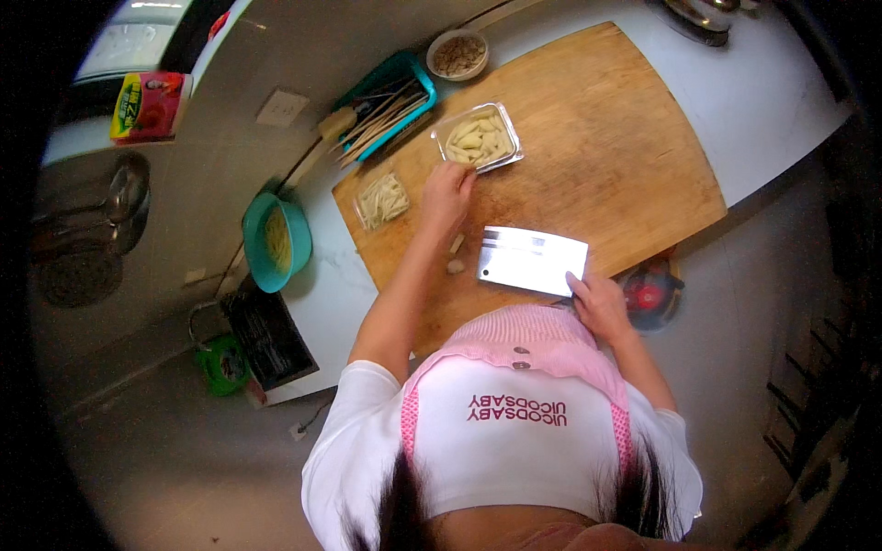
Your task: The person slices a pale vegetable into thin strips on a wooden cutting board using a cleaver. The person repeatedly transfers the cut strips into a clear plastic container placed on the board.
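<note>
My right hand (601,304) grips a broad Chinese cleaver (530,258), its shiny blade lying nearly flat above the near part of a wooden cutting board (592,124). My left hand (449,189) is at the near edge of a clear plastic tray (514,146) that holds pale peeled pieces (479,140). Its fingers are bunched together; whether they pinch the rim or a piece is hidden. A smaller clear container of thin pale strips (383,200) sits at the board's left edge. On the board by my left forearm lie a short pale stick (457,243) and a whitish lump (455,266).
Behind the board stand a teal basket (428,86) of chopsticks and a white bowl (434,60) of brown bits. Left, a teal bowl (298,237) holds yellowish shreds, near a black tray (269,330). Ladles (127,200) hang on the left wall. Metalware (699,21) stands far right.
</note>
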### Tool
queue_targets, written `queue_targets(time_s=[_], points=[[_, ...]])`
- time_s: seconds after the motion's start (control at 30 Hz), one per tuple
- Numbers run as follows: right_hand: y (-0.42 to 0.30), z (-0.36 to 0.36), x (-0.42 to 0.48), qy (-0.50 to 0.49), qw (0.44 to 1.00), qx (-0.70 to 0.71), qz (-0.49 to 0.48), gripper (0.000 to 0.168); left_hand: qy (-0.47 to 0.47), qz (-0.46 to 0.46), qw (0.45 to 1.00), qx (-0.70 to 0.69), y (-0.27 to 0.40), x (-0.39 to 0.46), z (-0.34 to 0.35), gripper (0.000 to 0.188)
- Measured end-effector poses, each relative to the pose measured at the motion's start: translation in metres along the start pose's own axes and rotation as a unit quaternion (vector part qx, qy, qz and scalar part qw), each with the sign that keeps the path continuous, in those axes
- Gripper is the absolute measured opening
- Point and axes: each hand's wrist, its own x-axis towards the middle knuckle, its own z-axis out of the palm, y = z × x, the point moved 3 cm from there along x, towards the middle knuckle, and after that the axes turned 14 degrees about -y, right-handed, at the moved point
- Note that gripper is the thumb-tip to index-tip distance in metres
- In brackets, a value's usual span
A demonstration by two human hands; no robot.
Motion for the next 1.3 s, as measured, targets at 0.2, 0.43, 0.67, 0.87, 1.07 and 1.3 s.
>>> queue_targets(time_s=[0.2,0.43,0.67,0.87,1.07,1.3], points=[[-0.001,0.005,-0.002,0.006,1.0,0.006,0.001,0.04,-0.075,-0.035,0.992,0.1,0.018,0.049,0.004,0.025],[-0.003,0.007,-0.003,0.022,1.0,0.005,0.002,0.04,-0.062,-0.129,0.99,-0.008,-0.032,0.076,0.035,0.027],[0.0,0.009,-0.002,0.006,1.0,-0.001,0.015,0.041,0.0,-0.067,0.991,0.114,-0.017,0.068,0.011,0.035],[0.002,0.009,-0.003,0.014,1.0,0.009,-0.005,0.04,-0.082,-0.105,0.982,0.136,-0.035,0.073,0.007,0.042],[0.0,0.004,0.0,-0.018,1.0,-0.002,0.025,0.042,-0.153,-0.002,0.981,0.12,-0.007,0.052,-0.002,0.029],[0.001,0.004,0.001,-0.012,1.0,-0.008,0.012,0.045,0.01,0.137,0.988,0.063,-0.015,0.018,0.013,0.041]])
